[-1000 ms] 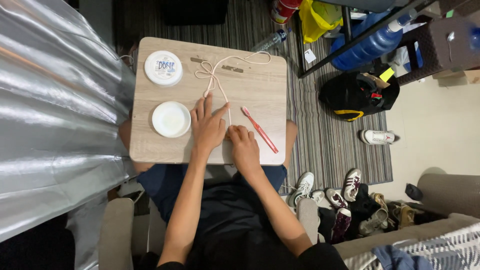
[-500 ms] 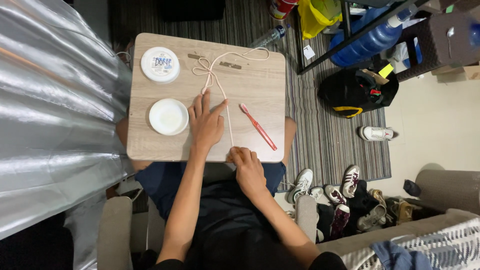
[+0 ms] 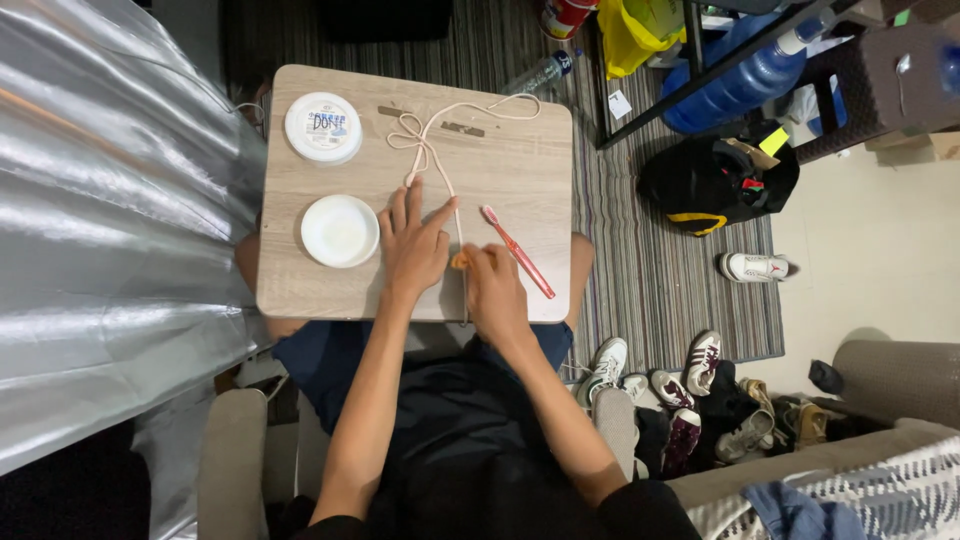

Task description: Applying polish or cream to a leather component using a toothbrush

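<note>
Left hand (image 3: 412, 245) lying flat, fingers spread, pinning pale cord (image 3: 432, 150) on lap table (image 3: 520, 180). Right hand (image 3: 492, 290) pinching small orange object (image 3: 459, 261); red toothbrush (image 3: 518, 251) lying at its 2 o'clock.

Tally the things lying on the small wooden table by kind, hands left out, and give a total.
Round white containers: 2, a lidded tub and an open dish
Cord with a bow: 1
Red toothbrush: 1
Small orange thing by the right hand, kind unclear: 1
Total: 5
</note>
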